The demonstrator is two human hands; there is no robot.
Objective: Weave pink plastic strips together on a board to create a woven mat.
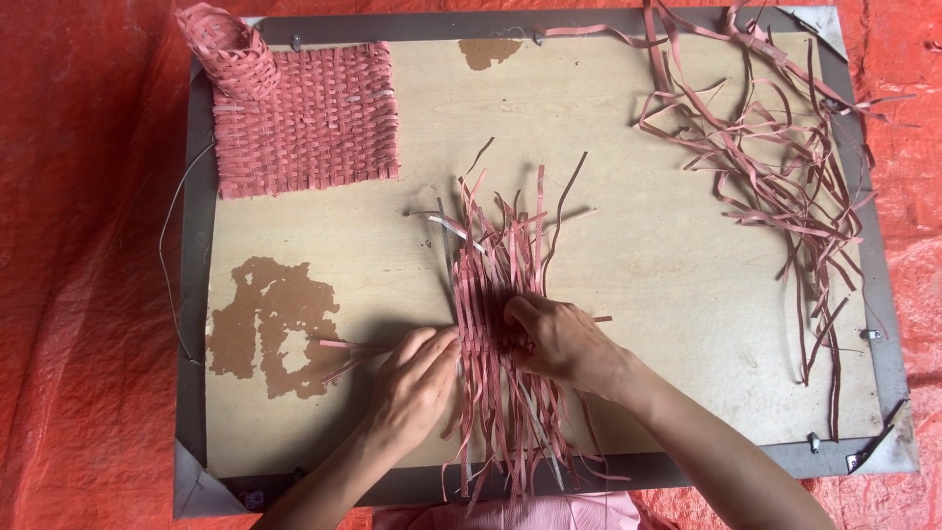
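your left hand lies on the board, fingertips pinching a pink strip that pokes out sideways from the bundle of pink strips at mid-board. your right hand presses flat on that bundle from the other side, fingers curled over the strands; whether it grips one i cannot tell. a finished woven pink mat sits at the board's far left corner, a small woven cone on its edge. loose strips sprawl far right. orange tarp all around.
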